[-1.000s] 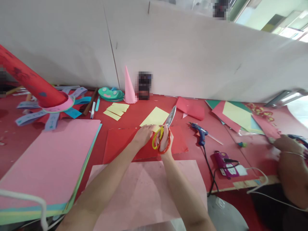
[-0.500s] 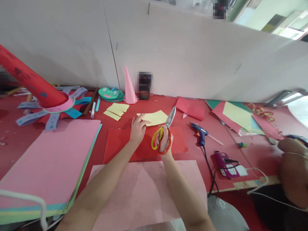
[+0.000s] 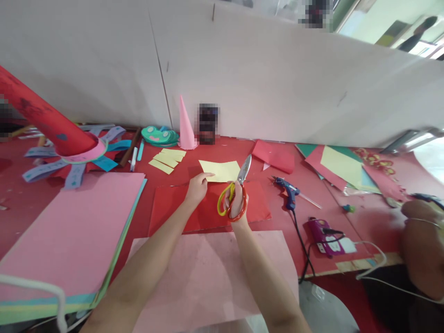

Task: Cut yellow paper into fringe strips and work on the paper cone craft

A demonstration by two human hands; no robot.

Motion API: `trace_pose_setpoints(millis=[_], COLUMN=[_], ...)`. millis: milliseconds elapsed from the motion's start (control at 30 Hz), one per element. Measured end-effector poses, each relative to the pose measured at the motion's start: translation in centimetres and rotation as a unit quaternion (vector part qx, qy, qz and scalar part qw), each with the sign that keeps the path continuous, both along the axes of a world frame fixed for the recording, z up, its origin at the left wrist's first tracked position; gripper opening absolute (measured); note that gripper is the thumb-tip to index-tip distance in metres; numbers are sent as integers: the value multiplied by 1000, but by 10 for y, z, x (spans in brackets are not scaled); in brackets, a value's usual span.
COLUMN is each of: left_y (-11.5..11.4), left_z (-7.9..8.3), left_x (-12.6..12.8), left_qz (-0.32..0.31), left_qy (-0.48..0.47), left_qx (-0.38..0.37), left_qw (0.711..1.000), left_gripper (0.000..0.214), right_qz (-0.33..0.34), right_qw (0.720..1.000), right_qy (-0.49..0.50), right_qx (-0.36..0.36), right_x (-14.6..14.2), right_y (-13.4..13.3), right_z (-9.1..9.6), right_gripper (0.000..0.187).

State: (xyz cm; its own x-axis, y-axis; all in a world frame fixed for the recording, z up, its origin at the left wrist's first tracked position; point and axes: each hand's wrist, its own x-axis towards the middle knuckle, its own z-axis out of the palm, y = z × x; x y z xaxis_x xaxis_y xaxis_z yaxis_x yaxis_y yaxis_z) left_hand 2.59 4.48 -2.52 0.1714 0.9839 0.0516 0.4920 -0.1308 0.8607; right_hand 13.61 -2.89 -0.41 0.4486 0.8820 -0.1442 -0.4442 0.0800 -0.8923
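My left hand (image 3: 197, 188) has its fingers closed at the lower left edge of a pale yellow paper (image 3: 222, 170), the thumb lying over it. My right hand (image 3: 237, 199) grips a pair of scissors (image 3: 244, 170) by its yellow and red handles. Their blades look closed and point up and away, beside the paper's right end. Beneath both hands lies a flat red sheet (image 3: 169, 210), with a large pink sheet (image 3: 208, 277) nearer to me. Several small yellow paper strips (image 3: 166, 159) lie off to the left.
A pink paper cone (image 3: 186, 129) and green frog cut-outs (image 3: 159, 136) stand by the wall. At right are a glue gun (image 3: 288, 192), its cord, a purple power adapter (image 3: 322, 236) and coloured papers (image 3: 342, 164). A paper stack (image 3: 79, 222) fills the left. Another person's arm (image 3: 423, 245) is at far right.
My left hand has drawn slightly toward me, its fingers going from spread over the yellow paper to closed at its edge. The paper has turned slightly; the scissors have barely moved.
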Motion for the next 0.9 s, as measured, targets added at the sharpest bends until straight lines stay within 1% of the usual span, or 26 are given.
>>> trace_pose_setpoints(millis=[67, 100, 167, 233, 300, 367, 433, 500, 567, 633, 700, 767, 900], left_y=[0, 0, 0, 0, -1, -1, -1, 0, 1, 2, 3, 4, 5], left_z=[-1, -1, -2, -3, -4, -5, -5, -2, 1, 4, 5, 4, 1], left_x=[2, 4, 6, 8, 9, 8, 6, 3, 0, -3, -4, -5, -4], left_qz=[-19, -28, -39, -37, -35, -40, -67, -106, -154, -184, -190, -185, -180], left_qy=[-35, -63, -127, -161, -130, -70, -22, -4, -13, -39, -53, -56, -62], left_qx=[4, -12, -69, -115, -131, -128, -122, -135, -173, -217, -248, -270, -294], left_qw=[999, 998, 989, 980, 982, 988, 990, 985, 973, 958, 948, 943, 937], left_gripper=[45, 44, 39, 30, 23, 21, 17, 13, 15, 15, 11, 6, 8], right_qz=[-3, -4, -5, -7, -10, -13, -23, -46, -76, -95, -94, -77, -48], right_qw=[1000, 1000, 1000, 1000, 1000, 1000, 1000, 999, 997, 995, 995, 997, 998], right_qy=[4, 5, 6, 6, 3, -1, -4, -5, -10, -16, -19, -16, -9], right_qx=[0, 0, -1, -5, -5, -1, -1, -2, 3, 6, 0, -14, -50], right_x=[1, 1, 2, 3, 4, 4, 3, 3, 3, 4, 5, 5, 4], right_y=[1, 1, 2, 2, 3, 3, 4, 4, 5, 6, 6, 7, 10], right_z=[-1, -2, -3, -4, -4, -3, -2, -1, 0, 0, -2, -5, -12], right_gripper=[36, 36, 36, 36, 37, 36, 37, 39, 40, 41, 42, 43, 45])
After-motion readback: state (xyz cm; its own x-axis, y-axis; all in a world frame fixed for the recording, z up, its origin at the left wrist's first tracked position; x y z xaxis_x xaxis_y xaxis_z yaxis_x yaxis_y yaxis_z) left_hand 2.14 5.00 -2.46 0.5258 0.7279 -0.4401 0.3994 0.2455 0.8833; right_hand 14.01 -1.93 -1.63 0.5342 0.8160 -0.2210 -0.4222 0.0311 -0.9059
